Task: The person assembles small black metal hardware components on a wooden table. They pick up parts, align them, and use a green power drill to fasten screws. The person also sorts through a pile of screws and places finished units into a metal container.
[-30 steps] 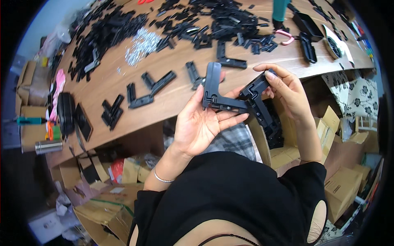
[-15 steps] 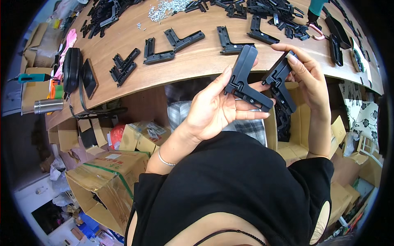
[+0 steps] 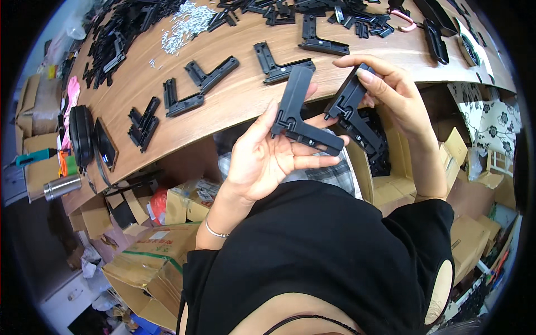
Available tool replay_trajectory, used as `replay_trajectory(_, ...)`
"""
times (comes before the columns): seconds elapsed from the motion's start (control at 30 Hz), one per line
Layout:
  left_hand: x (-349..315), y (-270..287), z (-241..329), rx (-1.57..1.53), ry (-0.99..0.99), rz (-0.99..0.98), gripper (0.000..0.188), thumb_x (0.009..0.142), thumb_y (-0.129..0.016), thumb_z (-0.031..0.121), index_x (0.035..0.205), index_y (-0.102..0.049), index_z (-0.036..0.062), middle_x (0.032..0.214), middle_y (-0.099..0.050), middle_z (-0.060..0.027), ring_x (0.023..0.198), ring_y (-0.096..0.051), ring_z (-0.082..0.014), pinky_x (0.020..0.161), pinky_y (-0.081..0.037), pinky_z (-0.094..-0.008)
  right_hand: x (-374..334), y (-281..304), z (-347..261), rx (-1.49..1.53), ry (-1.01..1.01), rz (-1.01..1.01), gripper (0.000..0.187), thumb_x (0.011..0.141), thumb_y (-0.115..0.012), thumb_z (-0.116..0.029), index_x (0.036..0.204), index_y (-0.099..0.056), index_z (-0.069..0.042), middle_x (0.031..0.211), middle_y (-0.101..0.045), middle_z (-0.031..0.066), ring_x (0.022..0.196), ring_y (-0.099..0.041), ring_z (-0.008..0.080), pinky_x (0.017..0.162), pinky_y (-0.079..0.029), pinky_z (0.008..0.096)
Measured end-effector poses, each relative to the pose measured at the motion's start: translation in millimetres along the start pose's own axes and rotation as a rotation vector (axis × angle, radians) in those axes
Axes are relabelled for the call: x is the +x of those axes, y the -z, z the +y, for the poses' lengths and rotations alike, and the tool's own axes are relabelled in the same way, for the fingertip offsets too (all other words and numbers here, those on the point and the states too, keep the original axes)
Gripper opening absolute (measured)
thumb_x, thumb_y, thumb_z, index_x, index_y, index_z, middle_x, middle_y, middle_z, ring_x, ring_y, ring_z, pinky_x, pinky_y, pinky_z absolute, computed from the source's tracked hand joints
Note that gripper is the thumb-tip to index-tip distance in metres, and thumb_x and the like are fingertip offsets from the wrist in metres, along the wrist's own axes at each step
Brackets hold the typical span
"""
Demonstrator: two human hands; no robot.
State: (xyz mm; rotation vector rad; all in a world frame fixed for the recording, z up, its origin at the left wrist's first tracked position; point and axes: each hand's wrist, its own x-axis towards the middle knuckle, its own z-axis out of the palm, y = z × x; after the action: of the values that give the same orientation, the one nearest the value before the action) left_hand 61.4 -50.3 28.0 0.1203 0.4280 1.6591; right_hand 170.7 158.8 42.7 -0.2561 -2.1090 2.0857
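My left hand [image 3: 254, 162], palm up, holds a black L-shaped plastic piece [image 3: 295, 106] between thumb and fingers, its lower arm lying across the fingers. Close beside it, my right hand [image 3: 393, 95] pinches the upper end of a second black L-shaped piece [image 3: 360, 129]. Both pieces are in the air just off the table's near edge, side by side and similarly angled. On the wooden table [image 3: 223, 106] lie several more L-shaped pieces [image 3: 185, 105], spaced out in a rough row. Part of the right-hand piece is hidden behind my left fingertips.
Heaps of black parts [image 3: 114, 42] and a pile of small silver pins [image 3: 187, 25] lie farther back. A phone [image 3: 106, 144] and a black case [image 3: 81, 134] sit at the left edge. Below, an open cardboard box [image 3: 396, 181] holds black parts; more boxes [image 3: 151, 262] stand at left.
The view has shifted, so the table and both hands appear farther left. A green-handled tool at the upper right has left the picture. Both hands keep similar grips on their pieces.
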Motion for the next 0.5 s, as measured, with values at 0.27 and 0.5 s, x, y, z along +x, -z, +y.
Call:
replay_trajectory(0.27, 11, 14, 3, -0.016, 0.008, 0.028, 0.055, 0.100, -0.018, 0.042, 0.146, -0.016, 0.0124, 0.135, -0.039, -0.0294, 0.117, -0.046, -0.0492, 0.097, -0.042, -0.0568, 11, 5, 21, -0.018, -0.078, 0.030, 0.036, 0.094, -0.052, -0.027, 0.119, -0.057, -0.002, 0.077, -0.059, -0.0016, 0.065, -0.046, 0.0026, 0.060, -0.038, 0.0165)
replay_trajectory(0.5, 22, 16, 6, -0.007, 0.024, 0.058, 0.055, 0.100, -0.017, 0.042, 0.146, -0.017, 0.0113, 0.136, -0.038, -0.0286, 0.116, -0.048, -0.0464, 0.096, -0.043, -0.0536, 15, 17, 21, 0.025, -0.076, 0.081, 0.031, 0.094, -0.054, -0.024, 0.117, -0.060, -0.003, 0.079, -0.061, 0.0002, 0.067, -0.053, 0.0042, 0.066, -0.045, 0.0184)
